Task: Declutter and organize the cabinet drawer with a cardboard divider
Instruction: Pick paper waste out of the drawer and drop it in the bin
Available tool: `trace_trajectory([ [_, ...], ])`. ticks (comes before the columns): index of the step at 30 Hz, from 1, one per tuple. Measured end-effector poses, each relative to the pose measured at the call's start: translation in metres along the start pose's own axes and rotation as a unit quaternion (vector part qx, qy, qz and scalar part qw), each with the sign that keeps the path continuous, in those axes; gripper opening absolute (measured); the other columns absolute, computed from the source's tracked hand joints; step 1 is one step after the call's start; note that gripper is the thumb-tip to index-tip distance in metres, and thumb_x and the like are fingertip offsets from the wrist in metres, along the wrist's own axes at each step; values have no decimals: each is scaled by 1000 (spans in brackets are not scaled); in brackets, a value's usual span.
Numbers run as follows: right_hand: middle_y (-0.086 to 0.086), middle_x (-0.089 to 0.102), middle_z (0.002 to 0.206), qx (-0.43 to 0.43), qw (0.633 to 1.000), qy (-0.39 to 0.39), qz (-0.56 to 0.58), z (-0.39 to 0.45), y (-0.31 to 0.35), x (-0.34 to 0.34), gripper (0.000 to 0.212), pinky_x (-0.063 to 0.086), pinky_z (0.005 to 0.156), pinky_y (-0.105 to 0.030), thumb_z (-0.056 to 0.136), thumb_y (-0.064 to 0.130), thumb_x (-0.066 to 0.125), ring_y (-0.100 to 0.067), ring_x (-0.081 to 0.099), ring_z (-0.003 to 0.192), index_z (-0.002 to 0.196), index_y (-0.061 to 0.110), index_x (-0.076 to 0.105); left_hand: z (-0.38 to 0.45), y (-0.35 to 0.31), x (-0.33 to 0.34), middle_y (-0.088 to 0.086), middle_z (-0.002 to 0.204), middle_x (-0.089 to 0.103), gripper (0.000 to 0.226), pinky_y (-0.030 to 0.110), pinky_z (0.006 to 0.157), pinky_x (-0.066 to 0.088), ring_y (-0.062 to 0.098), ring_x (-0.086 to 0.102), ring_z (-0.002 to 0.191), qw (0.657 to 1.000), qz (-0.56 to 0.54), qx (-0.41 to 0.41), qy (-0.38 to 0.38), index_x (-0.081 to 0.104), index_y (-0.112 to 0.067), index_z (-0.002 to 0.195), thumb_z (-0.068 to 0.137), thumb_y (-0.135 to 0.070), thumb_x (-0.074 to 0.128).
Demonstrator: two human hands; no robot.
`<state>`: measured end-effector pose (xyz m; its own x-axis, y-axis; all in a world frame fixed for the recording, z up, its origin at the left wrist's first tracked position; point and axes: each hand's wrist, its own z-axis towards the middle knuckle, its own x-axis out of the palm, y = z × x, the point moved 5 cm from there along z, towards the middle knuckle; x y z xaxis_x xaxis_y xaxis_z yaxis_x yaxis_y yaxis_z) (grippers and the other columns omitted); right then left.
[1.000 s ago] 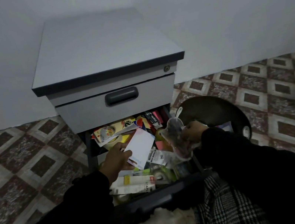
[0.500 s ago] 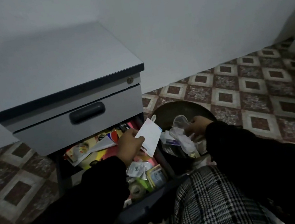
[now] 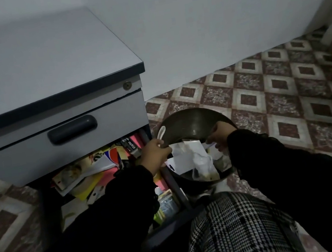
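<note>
A person in black sleeves sorts an open, cluttered cabinet drawer. Right of the drawer, a dark round waste bin takes discards. The left hand pinches white paper at its rim; the right hand holds another scrap. Releasing well inside avoids spills.

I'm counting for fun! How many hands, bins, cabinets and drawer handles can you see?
Hands: 2, the left hand and the right hand
Bins: 1, the dark bin
Cabinets: 1, the grey cabinet
Drawer handles: 1, the dark handle
Total: 5
</note>
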<state>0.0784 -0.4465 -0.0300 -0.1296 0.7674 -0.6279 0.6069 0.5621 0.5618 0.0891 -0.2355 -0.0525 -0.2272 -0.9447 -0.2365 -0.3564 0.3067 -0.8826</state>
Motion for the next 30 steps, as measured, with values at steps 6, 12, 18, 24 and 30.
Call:
trace_trajectory([
  [6, -13, 51, 68, -37, 998, 48, -12, -13, 17, 33, 18, 48, 53, -34, 82, 6, 69, -28, 55, 63, 78, 6, 51, -28, 10, -21, 6, 76, 54, 20, 25, 55, 42, 18, 52, 63, 999, 19, 24, 25, 52, -7, 105, 87, -8, 62],
  [12, -8, 52, 66, -106, 990, 90, -21, -45, 55, 81, 23, 45, 48, -28, 79, 3, 69, -23, 52, 54, 79, 10, 47, -71, 40, -75, 3, 76, 55, 16, 28, 61, 43, 21, 53, 73, 998, 30, 40, 23, 54, -10, 102, 88, -6, 61],
  [18, -7, 53, 68, -158, 978, 113, -76, -70, 79, 141, 15, 42, 45, -21, 80, 5, 67, -20, 53, 57, 81, 8, 52, -89, 87, -142, 1, 85, 60, 21, 28, 66, 48, 21, 59, 78, 995, 95, 13, -28, 52, -16, 106, 89, -18, 64],
  [24, -10, 54, 72, -132, 974, 158, -95, -67, 81, 186, 26, 40, 45, -23, 81, 6, 67, -18, 48, 54, 98, 9, 47, -91, 133, -185, 3, 86, 60, 25, 32, 72, 46, 21, 58, 80, 992, 95, -51, -60, 55, -12, 104, 83, -11, 68],
  [30, -15, 59, 117, -242, 930, 116, -252, -63, 83, 211, 47, 45, 83, -32, 79, 20, 72, -29, 57, 104, 118, 4, 50, -80, 157, -192, 18, 116, 59, 38, 22, 76, 39, 27, 55, 110, 965, 257, -39, 16, 58, -15, 98, 72, -37, 74],
])
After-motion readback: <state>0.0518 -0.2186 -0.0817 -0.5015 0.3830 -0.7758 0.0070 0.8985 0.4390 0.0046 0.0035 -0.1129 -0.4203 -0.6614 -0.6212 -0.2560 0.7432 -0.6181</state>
